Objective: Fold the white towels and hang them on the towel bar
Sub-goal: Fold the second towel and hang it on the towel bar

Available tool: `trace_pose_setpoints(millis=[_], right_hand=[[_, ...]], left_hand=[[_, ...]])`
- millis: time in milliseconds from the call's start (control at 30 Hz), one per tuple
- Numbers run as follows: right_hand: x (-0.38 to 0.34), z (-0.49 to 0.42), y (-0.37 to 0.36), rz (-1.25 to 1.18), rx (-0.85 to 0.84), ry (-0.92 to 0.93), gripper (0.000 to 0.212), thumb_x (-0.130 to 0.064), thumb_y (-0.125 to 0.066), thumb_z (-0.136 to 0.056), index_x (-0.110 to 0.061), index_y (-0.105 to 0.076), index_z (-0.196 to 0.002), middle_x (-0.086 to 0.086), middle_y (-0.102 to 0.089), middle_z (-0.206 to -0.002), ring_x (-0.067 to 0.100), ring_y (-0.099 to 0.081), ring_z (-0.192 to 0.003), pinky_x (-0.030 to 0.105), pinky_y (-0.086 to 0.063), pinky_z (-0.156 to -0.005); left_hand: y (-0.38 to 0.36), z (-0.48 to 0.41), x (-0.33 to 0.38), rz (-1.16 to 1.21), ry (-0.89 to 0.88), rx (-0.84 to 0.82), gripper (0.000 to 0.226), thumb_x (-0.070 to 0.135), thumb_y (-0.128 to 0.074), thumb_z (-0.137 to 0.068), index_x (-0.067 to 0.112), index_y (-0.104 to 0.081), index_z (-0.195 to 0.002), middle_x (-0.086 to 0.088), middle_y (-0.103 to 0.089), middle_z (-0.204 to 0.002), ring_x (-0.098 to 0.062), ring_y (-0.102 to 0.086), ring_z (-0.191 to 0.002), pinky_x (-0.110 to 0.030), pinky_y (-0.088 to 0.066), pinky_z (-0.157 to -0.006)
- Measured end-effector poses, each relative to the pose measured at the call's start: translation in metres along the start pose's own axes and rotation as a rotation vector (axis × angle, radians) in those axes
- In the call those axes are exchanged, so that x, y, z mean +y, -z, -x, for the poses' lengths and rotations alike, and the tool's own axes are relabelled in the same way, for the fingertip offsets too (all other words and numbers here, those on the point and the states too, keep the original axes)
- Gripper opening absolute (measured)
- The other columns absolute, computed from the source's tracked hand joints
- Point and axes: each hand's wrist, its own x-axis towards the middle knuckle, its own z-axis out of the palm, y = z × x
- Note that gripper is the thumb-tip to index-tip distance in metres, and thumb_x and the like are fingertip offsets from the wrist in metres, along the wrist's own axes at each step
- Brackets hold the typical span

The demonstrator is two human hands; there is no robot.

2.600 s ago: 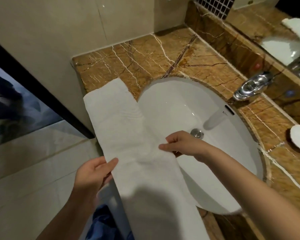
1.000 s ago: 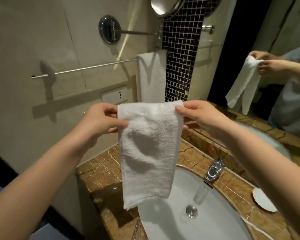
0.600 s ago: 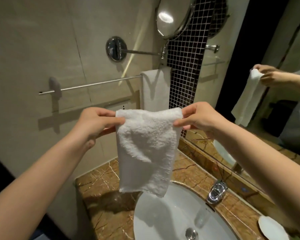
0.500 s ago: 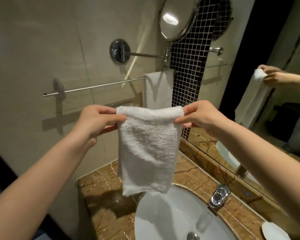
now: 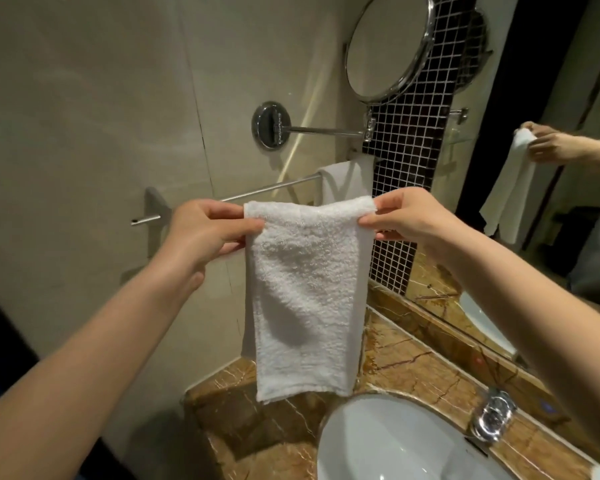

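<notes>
The left hand [image 5: 205, 233] and right hand [image 5: 406, 216] each pinch a top corner of the folded white towel [image 5: 305, 289], which hangs lengthwise above the counter [image 5: 413, 368]. Beyond and slightly above them runs the towel bar [image 5: 267, 188], parallel to the towel's top edge; another towel [image 5: 343, 181] already hangs at its right end.

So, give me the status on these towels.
Done: one white towel already hangs at the right end of the towel bar. In hand: a second folded towel is held up by its top corners, left hand and right hand. Left: draping it over the bar's free stretch.
</notes>
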Motion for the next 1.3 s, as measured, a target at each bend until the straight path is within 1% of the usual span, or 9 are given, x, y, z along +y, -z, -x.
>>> trace_pose_setpoints(millis=[267,400,533,633,767,933,1033,1133,1300], right_hand=[[-0.035,-0.038,-0.027,-0.017,0.055,0.074,0.011,-0.009,-0.073,-0.08,-0.019,-0.07,-0.078,0.001,-0.073,-0.084,0.01,-0.067,-0.08,0.019,-0.056,-0.071],[-0.057,-0.061,-0.029,-0.02,0.038,0.111,0.008,-0.008,-0.071,-0.082,-0.016,-0.071,-0.083,0.006,-0.073,-0.094,0.014,-0.067,-0.087,0.025,-0.056,-0.079],[-0.086,-0.089,-0.028,-0.035,0.018,0.146,0.008,-0.006,-0.071,-0.081,-0.01,-0.071,-0.088,0.006,-0.072,-0.084,0.005,-0.067,-0.068,0.014,-0.054,-0.059],[-0.108,-0.111,-0.026,-0.057,0.022,0.187,0.009,-0.003,-0.07,-0.081,-0.004,-0.07,-0.09,0.004,-0.068,-0.076,0.002,-0.063,-0.057,0.011,-0.049,-0.053],[-0.138,-0.135,-0.026,-0.091,-0.012,0.25,0.014,0.0,-0.069,-0.08,-0.011,-0.067,-0.072,-0.006,-0.066,-0.057,0.002,-0.061,-0.052,0.012,-0.048,-0.051],[-0.167,-0.159,-0.025,-0.105,-0.01,0.316,0.012,0.0,-0.068,-0.08,-0.012,-0.068,-0.076,0.003,-0.067,-0.079,0.01,-0.063,-0.07,0.014,-0.054,-0.059],[-0.183,-0.174,-0.026,-0.14,0.02,0.338,0.01,0.0,-0.068,-0.079,-0.007,-0.069,-0.087,0.007,-0.068,-0.086,0.013,-0.064,-0.075,0.02,-0.056,-0.068],[-0.195,-0.192,-0.027,-0.193,0.06,0.325,0.028,0.0,-0.069,-0.076,0.0,-0.066,-0.104,0.006,-0.068,-0.085,0.013,-0.064,-0.071,0.02,-0.057,-0.066],[-0.211,-0.216,-0.034,-0.282,0.065,0.327,0.036,-0.001,-0.07,-0.074,-0.001,-0.061,-0.109,0.009,-0.067,-0.094,0.017,-0.067,-0.079,0.025,-0.058,-0.07]], left_hand=[[0.031,-0.039,0.023,0.053,-0.084,-0.004,0.016,-0.002,-0.079,-0.066,0.011,-0.07,-0.072,0.001,-0.073,-0.068,-0.011,-0.071,-0.067,-0.017,-0.054,-0.058],[0.04,-0.056,0.041,0.072,-0.14,0.024,0.016,-0.001,-0.079,-0.066,0.013,-0.071,-0.066,-0.001,-0.074,-0.069,-0.014,-0.072,-0.069,-0.021,-0.056,-0.059],[0.046,-0.073,0.062,0.062,-0.218,0.061,0.015,0.001,-0.079,-0.067,0.013,-0.071,-0.07,0.0,-0.074,-0.07,-0.013,-0.072,-0.071,-0.02,-0.055,-0.059],[0.05,-0.09,0.08,0.066,-0.246,0.109,0.02,0.001,-0.08,-0.067,0.01,-0.066,-0.077,0.004,-0.074,-0.068,-0.013,-0.072,-0.07,-0.02,-0.055,-0.059],[0.055,-0.11,0.105,0.064,-0.298,0.113,0.018,0.001,-0.077,-0.07,0.012,-0.063,-0.076,0.005,-0.072,-0.064,-0.009,-0.071,-0.064,-0.018,-0.054,-0.057],[0.062,-0.131,0.136,0.043,-0.353,0.136,0.02,0.003,-0.078,-0.07,0.009,-0.065,-0.084,-0.001,-0.073,-0.078,-0.013,-0.072,-0.073,-0.021,-0.055,-0.062],[0.064,-0.139,0.152,0.021,-0.407,0.133,0.014,0.001,-0.075,-0.072,0.01,-0.066,-0.077,0.003,-0.073,-0.07,-0.013,-0.072,-0.073,-0.021,-0.056,-0.064],[0.065,-0.15,0.164,0.005,-0.462,0.143,0.017,0.0,-0.075,-0.073,0.013,-0.064,-0.071,0.006,-0.072,-0.062,-0.01,-0.071,-0.067,-0.02,-0.055,-0.061],[0.07,-0.165,0.178,-0.007,-0.501,0.157,0.016,0.001,-0.075,-0.073,0.014,-0.064,-0.073,0.008,-0.072,-0.062,-0.009,-0.071,-0.067,-0.019,-0.054,-0.062]])
